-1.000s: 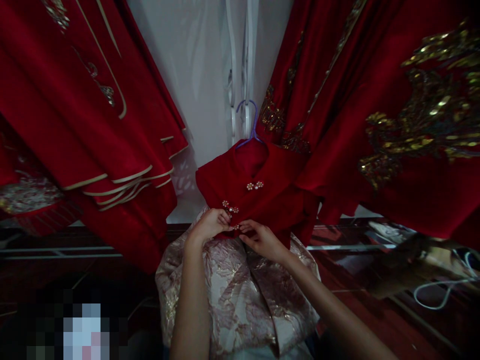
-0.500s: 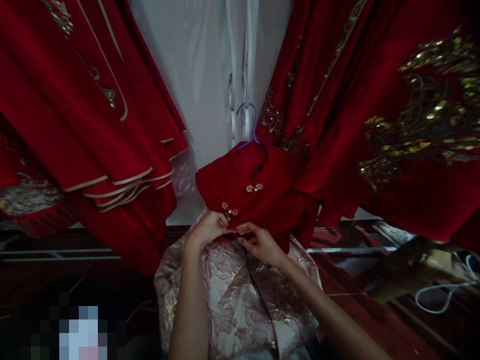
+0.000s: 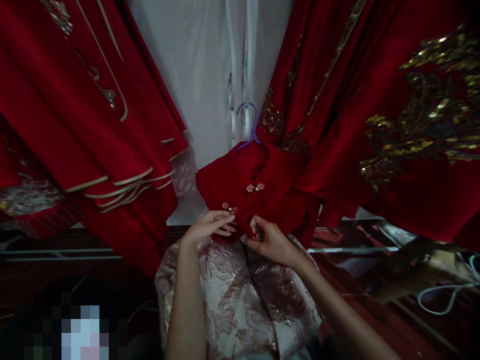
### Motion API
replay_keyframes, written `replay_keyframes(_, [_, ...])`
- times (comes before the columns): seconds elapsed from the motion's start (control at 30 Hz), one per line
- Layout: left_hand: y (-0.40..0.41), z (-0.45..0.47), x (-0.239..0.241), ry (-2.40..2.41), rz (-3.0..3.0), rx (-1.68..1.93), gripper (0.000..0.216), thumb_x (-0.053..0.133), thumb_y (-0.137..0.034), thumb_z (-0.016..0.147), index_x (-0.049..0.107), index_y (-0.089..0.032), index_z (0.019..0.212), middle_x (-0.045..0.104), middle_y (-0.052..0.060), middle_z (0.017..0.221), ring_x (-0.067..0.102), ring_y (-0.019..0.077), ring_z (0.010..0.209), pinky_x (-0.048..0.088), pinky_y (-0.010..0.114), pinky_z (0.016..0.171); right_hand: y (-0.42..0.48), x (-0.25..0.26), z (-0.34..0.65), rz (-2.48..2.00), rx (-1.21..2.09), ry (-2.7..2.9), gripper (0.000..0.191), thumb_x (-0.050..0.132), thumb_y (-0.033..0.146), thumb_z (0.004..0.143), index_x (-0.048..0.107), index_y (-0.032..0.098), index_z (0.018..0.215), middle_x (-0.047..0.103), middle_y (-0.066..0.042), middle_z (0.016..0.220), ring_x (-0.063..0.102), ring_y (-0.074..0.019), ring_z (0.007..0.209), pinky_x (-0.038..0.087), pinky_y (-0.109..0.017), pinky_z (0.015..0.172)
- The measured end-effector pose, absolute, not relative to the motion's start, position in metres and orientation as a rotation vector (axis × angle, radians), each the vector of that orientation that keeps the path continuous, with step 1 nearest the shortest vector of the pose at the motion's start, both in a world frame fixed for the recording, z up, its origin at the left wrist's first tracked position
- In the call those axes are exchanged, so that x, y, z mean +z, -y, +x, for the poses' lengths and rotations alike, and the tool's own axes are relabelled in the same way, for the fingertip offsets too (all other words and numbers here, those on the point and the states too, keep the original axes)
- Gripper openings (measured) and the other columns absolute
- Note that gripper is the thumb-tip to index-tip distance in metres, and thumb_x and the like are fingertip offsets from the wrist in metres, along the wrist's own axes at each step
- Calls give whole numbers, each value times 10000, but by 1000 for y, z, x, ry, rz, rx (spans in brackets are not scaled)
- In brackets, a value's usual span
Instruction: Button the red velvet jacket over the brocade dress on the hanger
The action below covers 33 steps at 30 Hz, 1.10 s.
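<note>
A small red jacket (image 3: 277, 190) with pearl clasps (image 3: 254, 188) hangs on a purple hanger (image 3: 249, 125) in front of me. Below it falls a pink and gold brocade skirt (image 3: 240, 300). My left hand (image 3: 210, 227) rests at the jacket's lower front edge, just under a pearl clasp (image 3: 228, 207), fingers loosely curled on the cloth. My right hand (image 3: 270, 241) is closed in a pinch on the jacket's hem, with a small clasp piece showing at its fingertips.
Red embroidered robes (image 3: 86, 115) hang at the left, and gold-sequined red gowns (image 3: 393, 115) hang at the right. A white wall (image 3: 202, 75) lies behind. A white cord (image 3: 442, 300) lies on the dark floor at the right.
My hands, pinched together at the lowest clasp, have drawn apart. The right hand has shifted right along the hem and the left hand's fingers have loosened.
</note>
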<state>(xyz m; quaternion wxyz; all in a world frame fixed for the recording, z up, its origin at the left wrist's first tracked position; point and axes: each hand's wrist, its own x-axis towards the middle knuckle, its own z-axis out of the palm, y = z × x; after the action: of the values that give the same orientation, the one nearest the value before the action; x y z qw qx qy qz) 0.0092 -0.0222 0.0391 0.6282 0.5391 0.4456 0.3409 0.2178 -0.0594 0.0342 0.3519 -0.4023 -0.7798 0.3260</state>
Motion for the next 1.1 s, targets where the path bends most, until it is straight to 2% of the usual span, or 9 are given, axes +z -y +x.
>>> replay_keyframes(0.13, [12, 11, 34, -1094, 1054, 981, 361, 719, -357, 706, 657, -114, 966, 701, 106, 905, 683, 170, 758, 552, 280, 735, 63, 45, 226, -1001, 892, 2179, 191, 566, 157, 695, 397, 207, 770, 469, 66, 673, 408, -75, 587, 317, -190, 560])
replay_keyframes(0.3, [5, 11, 27, -1054, 934, 1060, 249, 704, -298, 728, 675, -101, 878, 714, 109, 862, 688, 174, 752, 560, 292, 749, 64, 43, 225, -1013, 906, 2222, 186, 563, 161, 701, 409, 208, 794, 486, 61, 685, 428, -80, 596, 322, -193, 560])
replay_keyframes(0.57, [5, 16, 30, -1115, 985, 1053, 216, 715, -255, 710, 680, -94, 850, 699, 62, 751, 638, 98, 624, 555, 230, 672, 64, 37, 216, -1019, 882, 2205, 189, 568, 172, 708, 400, 208, 788, 490, 66, 652, 437, -76, 564, 306, -187, 530])
replay_keyframes(0.77, [5, 27, 28, -1284, 1024, 1160, 237, 751, -253, 650, 577, -115, 736, 647, 15, 651, 600, 95, 537, 531, 245, 568, 66, 33, 210, -1028, 821, 2220, 187, 573, 196, 723, 403, 209, 798, 497, 64, 671, 444, -73, 574, 310, -188, 542])
replay_keyframes(0.9, [4, 30, 28, -1438, 1234, 1158, 307, 724, -355, 666, 498, -148, 680, 583, -7, 578, 583, 120, 514, 492, 254, 531, 69, 49, 224, -1017, 916, 2354, 194, 589, 199, 711, 411, 208, 787, 483, 68, 637, 425, -72, 550, 288, -185, 498])
replay_keyframes(1.0, [7, 43, 44, -1543, 1663, 1464, 289, 677, -396, 714, 501, -167, 697, 556, -7, 669, 581, 127, 656, 488, 266, 648, 76, 73, 248, -1043, 1075, 2483, 199, 626, 235, 702, 441, 197, 764, 520, 53, 655, 463, -77, 570, 309, -181, 496])
replay_keyframes(1.1, [9, 62, 70, -1381, 2240, 1532, 167, 558, -348, 832, 585, -202, 910, 562, 49, 959, 531, 165, 951, 433, 332, 876, 83, 93, 274, -1162, 1140, 2537, 204, 654, 283, 704, 487, 188, 771, 557, 38, 666, 507, -93, 595, 334, -187, 509])
